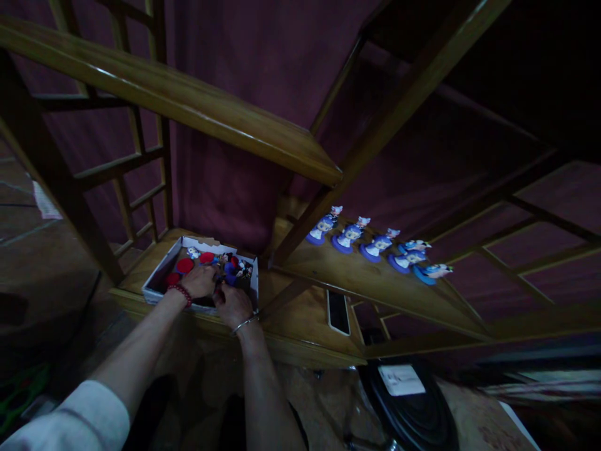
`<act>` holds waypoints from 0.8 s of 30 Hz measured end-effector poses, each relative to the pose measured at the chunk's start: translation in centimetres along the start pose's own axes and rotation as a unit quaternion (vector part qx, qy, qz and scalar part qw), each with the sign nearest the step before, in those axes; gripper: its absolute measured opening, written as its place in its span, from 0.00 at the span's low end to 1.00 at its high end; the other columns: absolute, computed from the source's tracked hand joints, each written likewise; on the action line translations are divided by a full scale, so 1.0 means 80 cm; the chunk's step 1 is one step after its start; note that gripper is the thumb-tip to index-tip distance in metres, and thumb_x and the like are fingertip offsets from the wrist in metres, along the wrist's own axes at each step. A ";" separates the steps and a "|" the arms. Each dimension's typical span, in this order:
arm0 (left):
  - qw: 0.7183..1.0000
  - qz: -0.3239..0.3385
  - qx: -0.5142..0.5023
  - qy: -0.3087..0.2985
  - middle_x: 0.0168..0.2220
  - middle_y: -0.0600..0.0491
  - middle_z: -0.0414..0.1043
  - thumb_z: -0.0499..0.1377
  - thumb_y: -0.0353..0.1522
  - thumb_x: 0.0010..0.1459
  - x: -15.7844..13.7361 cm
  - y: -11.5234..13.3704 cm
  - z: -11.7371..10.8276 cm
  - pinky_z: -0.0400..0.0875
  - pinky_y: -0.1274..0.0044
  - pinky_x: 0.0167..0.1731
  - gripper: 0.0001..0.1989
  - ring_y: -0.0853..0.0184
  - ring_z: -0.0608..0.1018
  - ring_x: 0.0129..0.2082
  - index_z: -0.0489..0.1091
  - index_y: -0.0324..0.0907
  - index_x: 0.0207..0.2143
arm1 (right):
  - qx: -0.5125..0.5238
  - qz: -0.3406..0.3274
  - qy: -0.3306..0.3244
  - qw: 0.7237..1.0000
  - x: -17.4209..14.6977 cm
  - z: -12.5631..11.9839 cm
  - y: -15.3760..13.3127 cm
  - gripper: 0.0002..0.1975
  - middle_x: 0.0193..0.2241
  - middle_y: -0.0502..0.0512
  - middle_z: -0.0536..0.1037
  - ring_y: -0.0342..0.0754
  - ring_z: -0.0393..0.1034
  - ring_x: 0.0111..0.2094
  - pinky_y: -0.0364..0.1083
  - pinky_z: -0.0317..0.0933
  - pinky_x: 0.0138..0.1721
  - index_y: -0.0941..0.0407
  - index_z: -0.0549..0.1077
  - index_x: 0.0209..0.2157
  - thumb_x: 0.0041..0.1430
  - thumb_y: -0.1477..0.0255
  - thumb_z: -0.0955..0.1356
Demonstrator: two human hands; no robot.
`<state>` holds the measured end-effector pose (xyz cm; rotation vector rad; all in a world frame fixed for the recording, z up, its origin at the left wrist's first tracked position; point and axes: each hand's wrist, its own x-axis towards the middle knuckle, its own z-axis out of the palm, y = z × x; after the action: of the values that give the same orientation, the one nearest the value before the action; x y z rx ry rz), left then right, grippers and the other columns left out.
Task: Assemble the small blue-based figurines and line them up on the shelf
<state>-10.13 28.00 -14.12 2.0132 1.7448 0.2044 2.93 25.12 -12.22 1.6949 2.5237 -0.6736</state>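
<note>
Figurines (193,252) lie inside the white box (151,294), where left hand (203,282) and right hand (235,305) work close together, their grip too dim to tell.

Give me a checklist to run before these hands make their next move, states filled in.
1. Both hands at the box: ok; left hand and right hand reach into the white box.
2. Hold of the fingers: cannot tell; dim and partly hidden.
3. Box contents in neat rows: not ok; red discs and other pieces lie mixed.
4. Purple-based figurines on the shelf: ok, lined up.
5. Phone apart from the box: ok.
</note>
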 end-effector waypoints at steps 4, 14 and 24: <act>0.999 0.008 -0.036 -0.003 0.39 0.47 0.73 0.48 0.25 0.51 0.000 0.003 -0.003 0.66 0.77 0.40 0.16 0.65 0.74 0.40 0.70 0.38 0.40 | -0.003 0.000 0.005 1.000 0.001 0.001 -0.002 0.13 0.37 0.57 0.77 0.49 0.71 0.39 0.43 0.59 0.34 0.55 0.70 0.39 0.57 0.69 0.58; 0.998 0.024 -0.047 0.024 0.37 0.51 0.74 0.48 0.28 0.54 0.001 0.014 -0.004 0.65 0.78 0.42 0.14 0.66 0.74 0.40 0.72 0.42 0.35 | -0.004 0.009 0.015 1.000 -0.003 -0.003 0.001 0.12 0.38 0.57 0.76 0.49 0.71 0.40 0.43 0.59 0.34 0.55 0.70 0.39 0.57 0.68 0.58; 0.997 0.043 -0.058 0.029 0.37 0.48 0.74 0.46 0.27 0.54 0.005 0.017 -0.004 0.65 0.78 0.39 0.15 0.67 0.74 0.38 0.70 0.39 0.39 | -0.004 0.045 0.030 0.999 0.006 -0.004 0.018 0.13 0.38 0.58 0.76 0.47 0.69 0.40 0.43 0.57 0.38 0.56 0.70 0.39 0.57 0.75 0.57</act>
<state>-8.95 28.36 -13.35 2.0174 1.6439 0.3873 4.06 26.07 -12.54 1.8403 2.4681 -0.6141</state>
